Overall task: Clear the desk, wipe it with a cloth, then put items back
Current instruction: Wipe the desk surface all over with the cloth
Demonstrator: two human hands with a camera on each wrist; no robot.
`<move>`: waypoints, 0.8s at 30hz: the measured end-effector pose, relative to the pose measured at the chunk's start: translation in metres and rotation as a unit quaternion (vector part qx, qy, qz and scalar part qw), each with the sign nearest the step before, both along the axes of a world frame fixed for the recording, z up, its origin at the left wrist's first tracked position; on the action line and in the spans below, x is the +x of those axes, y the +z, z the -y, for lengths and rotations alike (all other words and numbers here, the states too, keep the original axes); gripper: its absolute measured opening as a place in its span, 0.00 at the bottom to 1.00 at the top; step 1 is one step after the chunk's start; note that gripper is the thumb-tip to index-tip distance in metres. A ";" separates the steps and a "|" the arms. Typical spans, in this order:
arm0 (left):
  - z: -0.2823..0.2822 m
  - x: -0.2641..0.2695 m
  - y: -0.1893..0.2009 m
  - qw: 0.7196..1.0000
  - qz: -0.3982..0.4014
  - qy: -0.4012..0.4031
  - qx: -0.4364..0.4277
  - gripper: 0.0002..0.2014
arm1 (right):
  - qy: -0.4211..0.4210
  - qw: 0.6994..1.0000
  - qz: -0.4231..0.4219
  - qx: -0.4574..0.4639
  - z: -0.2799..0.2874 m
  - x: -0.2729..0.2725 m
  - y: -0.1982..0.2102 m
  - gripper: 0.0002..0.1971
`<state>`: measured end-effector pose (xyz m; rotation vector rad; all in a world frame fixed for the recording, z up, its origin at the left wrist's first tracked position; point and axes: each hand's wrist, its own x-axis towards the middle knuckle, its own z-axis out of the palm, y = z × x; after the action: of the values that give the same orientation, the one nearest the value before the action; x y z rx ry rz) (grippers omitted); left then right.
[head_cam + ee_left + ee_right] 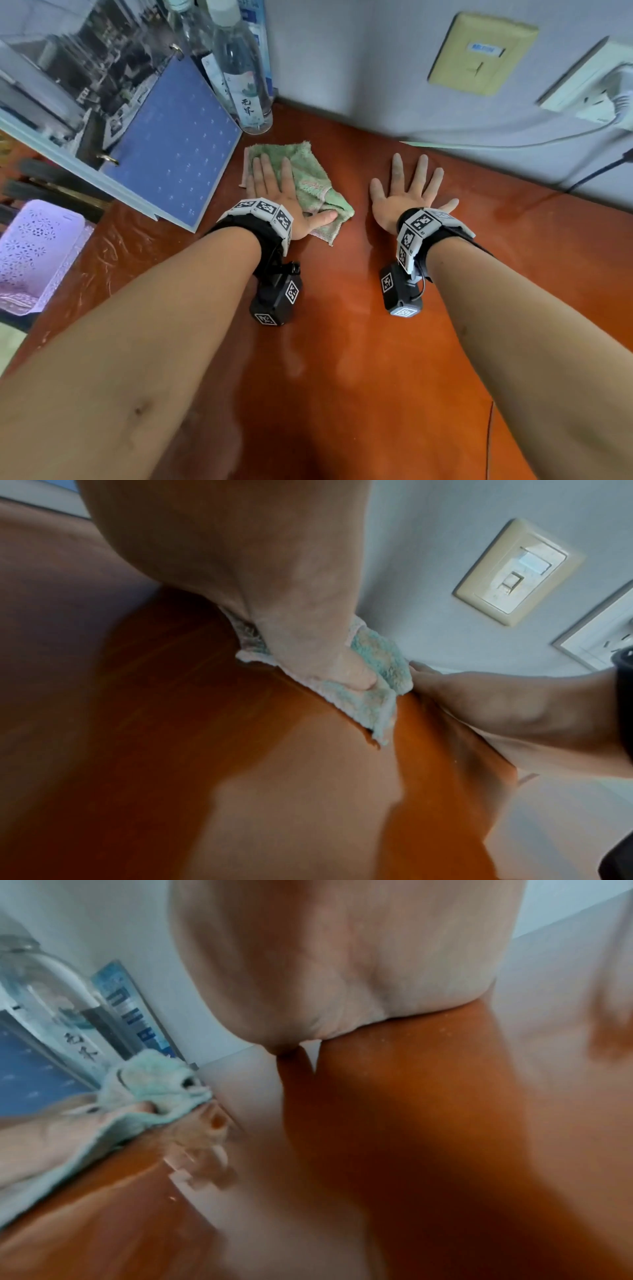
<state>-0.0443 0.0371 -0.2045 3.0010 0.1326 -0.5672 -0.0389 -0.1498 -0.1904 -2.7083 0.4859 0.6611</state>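
A green terry cloth [310, 173] lies crumpled on the red-brown desk [342, 342] near the back wall. My left hand [274, 192] lies flat on it, fingers straight and thumb stretched out over its near corner. In the left wrist view the thumb [346, 666] presses on the cloth [373, 707]. To its right my right hand [407, 192] rests palm down on bare desk, fingers spread, holding nothing. The right wrist view shows that palm [342, 961] on the wood and the cloth [154, 1080] off to the left.
Two clear bottles [243, 68] stand in the back corner just behind the cloth. A blue binder [171, 137] leans at the left. A purple perforated basket [34, 246] sits off the desk's left edge. Wall sockets [479, 54] and a black cable [589, 174] are at the right.
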 end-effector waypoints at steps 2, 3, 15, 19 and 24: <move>-0.010 -0.006 0.001 1.000 -0.009 0.005 0.005 0.64 | -0.002 1.000 0.007 -0.008 -0.002 -0.002 -0.001 0.31; -0.014 -0.008 0.001 1.000 -0.011 0.008 0.007 0.64 | -0.003 1.000 0.006 -0.011 -0.003 -0.002 0.000 0.31; -0.027 0.008 0.009 0.996 -0.020 -0.081 0.025 0.66 | -0.010 0.999 0.001 -0.035 -0.013 -0.005 -0.003 0.30; -0.023 0.027 0.012 0.991 -0.038 -0.121 0.030 0.67 | -0.016 0.999 -0.009 -0.035 -0.013 -0.003 -0.001 0.29; -0.018 0.043 0.013 0.984 -0.019 -0.173 0.033 0.68 | -0.020 0.999 -0.017 -0.035 -0.015 -0.002 0.002 0.29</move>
<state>-0.0014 0.0552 -0.1915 3.0965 -0.3833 -0.6598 -0.0408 -0.1350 -0.1886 -2.7490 0.5795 0.6927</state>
